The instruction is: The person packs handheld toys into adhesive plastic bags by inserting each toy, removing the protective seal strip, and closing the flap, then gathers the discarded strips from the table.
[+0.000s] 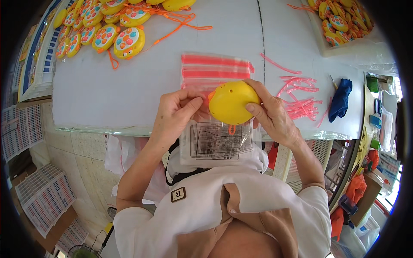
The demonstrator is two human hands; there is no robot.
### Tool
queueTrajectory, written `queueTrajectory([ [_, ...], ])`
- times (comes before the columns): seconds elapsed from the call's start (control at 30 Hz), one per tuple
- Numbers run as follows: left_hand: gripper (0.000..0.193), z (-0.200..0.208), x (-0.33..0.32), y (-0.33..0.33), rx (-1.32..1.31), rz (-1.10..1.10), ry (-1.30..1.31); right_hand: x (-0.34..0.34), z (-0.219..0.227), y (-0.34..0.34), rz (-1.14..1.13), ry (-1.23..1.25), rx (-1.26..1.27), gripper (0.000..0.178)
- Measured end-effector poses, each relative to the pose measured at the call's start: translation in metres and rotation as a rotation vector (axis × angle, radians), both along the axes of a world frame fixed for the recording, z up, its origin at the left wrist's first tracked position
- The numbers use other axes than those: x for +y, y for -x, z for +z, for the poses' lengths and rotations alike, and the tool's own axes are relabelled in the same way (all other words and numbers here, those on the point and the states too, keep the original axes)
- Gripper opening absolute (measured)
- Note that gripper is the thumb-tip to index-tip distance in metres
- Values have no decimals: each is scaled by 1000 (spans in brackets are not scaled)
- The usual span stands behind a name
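My right hand (275, 112) holds a yellow duck-shaped toy (232, 103), plain back up, with its orange beak to the left. A small orange cord loop (232, 129) hangs below it. Close to the beak, my left hand (176, 111) is closed in a pinch on pinkish clear film, which looks like the edge of a plastic bag. Under both hands lie clear plastic bags (217, 63) with red strips across their far end. Their near part, with black print, hangs over the table edge toward my lap.
Several similar toys (129, 42) with coloured buttons and orange cords are heaped at the far left of the table (103, 90). More toys (340, 23) fill a lined container at far right. Loose pink strips (303, 107) and a dark blue cloth (340, 100) lie on the right.
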State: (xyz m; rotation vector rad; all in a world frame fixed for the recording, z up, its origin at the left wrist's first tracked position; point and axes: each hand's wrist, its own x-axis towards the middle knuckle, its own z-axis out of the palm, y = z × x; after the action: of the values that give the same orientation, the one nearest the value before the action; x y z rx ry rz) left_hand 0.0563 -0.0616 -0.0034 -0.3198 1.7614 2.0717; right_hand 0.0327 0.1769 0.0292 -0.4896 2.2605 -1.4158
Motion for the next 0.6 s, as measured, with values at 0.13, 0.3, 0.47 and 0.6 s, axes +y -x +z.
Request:
queueTrajectory([
  [0.13, 15, -4, 6, 4, 134, 35, 44, -4, 5, 5, 143, -32, -72, 38],
  [0.3, 15, -6, 14, 12, 296, -37, 178, -11, -9, 6, 365, -184, 51, 29],
  [0.47, 19, 0, 14, 9, 133, 21, 39, -18, -2, 5, 293, -331, 602, 14],
  [0.6, 21, -1, 11, 3, 101, -127, -3, -35, -8, 9, 70, -165, 691, 12],
])
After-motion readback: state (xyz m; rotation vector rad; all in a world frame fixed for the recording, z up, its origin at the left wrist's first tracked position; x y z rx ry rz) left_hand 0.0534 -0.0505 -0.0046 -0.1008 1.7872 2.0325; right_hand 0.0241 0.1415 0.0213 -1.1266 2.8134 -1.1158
